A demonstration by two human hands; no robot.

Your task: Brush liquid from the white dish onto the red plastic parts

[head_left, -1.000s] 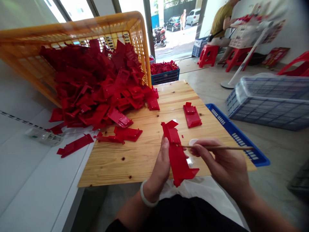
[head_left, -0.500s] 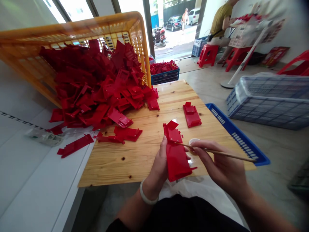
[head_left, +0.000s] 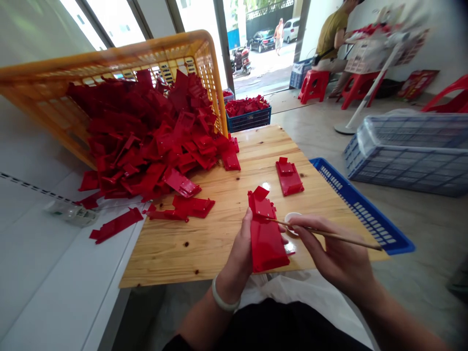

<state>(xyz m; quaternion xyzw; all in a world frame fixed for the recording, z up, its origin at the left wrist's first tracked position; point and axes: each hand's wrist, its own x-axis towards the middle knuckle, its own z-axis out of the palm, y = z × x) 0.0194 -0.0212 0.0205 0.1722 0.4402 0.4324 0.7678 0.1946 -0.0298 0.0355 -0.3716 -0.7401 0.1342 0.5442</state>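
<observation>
A red plastic part (head_left: 268, 243) is held over the table's front edge by my left hand (head_left: 239, 248), thumb on its left side and fingertips showing at its right. My right hand (head_left: 338, 248) pinches a thin wooden stick (head_left: 329, 235), whose tip meets the part near its small studs. Partly behind my right fingertips, a small white round dish (head_left: 292, 217) rests on the wooden table (head_left: 168, 263). Another red part with a raised flap (head_left: 289, 178) lies farther back on the table.
A tipped orange crate (head_left: 220, 92) spills red parts (head_left: 153, 141) at the left. Loose red pieces (head_left: 193, 205) lie before it. A blue basket (head_left: 365, 214) sits beyond the table's right edge. Behind are a seated person (head_left: 331, 36), a fan stand (head_left: 365, 92) and stacked crates (head_left: 409, 156).
The stick's tip has shifted slightly right along the held part. More of the white dish shows, and the view has tilted slightly. Both hands keep their holds.
</observation>
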